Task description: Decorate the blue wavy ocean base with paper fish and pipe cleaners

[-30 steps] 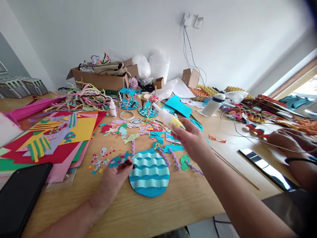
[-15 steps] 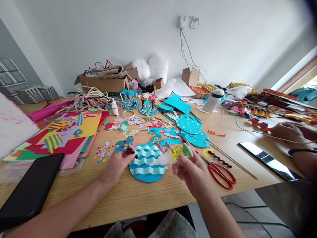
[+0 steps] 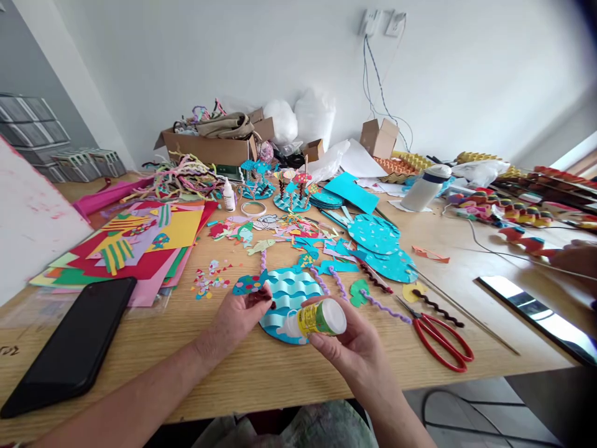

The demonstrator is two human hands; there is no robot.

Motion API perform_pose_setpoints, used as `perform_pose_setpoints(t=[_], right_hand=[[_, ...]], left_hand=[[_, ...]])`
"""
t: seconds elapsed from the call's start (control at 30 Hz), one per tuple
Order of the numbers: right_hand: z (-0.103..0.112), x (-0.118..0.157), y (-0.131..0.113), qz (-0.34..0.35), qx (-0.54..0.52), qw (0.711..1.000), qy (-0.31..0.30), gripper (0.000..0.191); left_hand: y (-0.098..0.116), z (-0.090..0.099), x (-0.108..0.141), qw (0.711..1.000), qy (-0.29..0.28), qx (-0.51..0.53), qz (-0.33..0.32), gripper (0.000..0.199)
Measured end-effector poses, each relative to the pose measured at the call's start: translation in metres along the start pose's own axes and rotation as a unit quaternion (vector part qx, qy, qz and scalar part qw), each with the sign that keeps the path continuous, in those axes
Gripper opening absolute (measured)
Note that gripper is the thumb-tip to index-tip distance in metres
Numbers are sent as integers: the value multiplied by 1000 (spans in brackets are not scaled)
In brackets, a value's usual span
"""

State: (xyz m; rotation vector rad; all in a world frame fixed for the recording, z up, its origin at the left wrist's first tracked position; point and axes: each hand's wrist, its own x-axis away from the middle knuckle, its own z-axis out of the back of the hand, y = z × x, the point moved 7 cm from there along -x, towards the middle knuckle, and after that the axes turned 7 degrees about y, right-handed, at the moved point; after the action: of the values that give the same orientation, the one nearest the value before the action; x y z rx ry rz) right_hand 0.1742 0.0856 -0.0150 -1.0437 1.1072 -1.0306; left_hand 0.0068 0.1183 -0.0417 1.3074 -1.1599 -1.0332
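Observation:
My left hand (image 3: 237,317) pinches a dark brown fuzzy stem (image 3: 265,295), beside a blue fish with coloured dots (image 3: 247,285). In my right hand (image 3: 349,339) is a glue bottle (image 3: 313,318) with a yellow and green label, tilted on its side with its white nozzle pointing left. Under the nozzle lies a round blue disc (image 3: 291,286) with wavy pale-blue strips across it. Purple fuzzy stems (image 3: 338,283) lie at the disc's right. A green paper piece (image 3: 359,292) is on one of them.
Red-handled scissors (image 3: 443,341) and a thin rod (image 3: 466,308) lie to the right. A black phone (image 3: 72,342) and coloured paper sheets (image 3: 140,239) are at the left. Finished models (image 3: 293,191) stand behind. Another person's hand (image 3: 576,258) rests near a second phone (image 3: 536,317).
The glue bottle has turned so its base faces up and right, and it sits lower over the disc. The view has shifted, moving the table's things across the picture.

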Motion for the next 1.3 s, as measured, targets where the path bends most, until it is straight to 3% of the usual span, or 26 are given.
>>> perform_pose_setpoints(t=[0.27,0.57,0.8,1.3], right_hand=[[-6,1,-17,99,108,989,19,20],[-12,-5,-17,102,120,988,10,20],[-14,-4,-27,134,131,982,4,19],[-9,2,-19,154,102,982,35,25]], left_hand=[[4,4,-1,1000,7,-15,0,10],[-10,16,-6,999,19,-39,17,13],[-4,23,-3,998,31,-46,-6,13],[-4,16,2,999,18,-41,-17,20]])
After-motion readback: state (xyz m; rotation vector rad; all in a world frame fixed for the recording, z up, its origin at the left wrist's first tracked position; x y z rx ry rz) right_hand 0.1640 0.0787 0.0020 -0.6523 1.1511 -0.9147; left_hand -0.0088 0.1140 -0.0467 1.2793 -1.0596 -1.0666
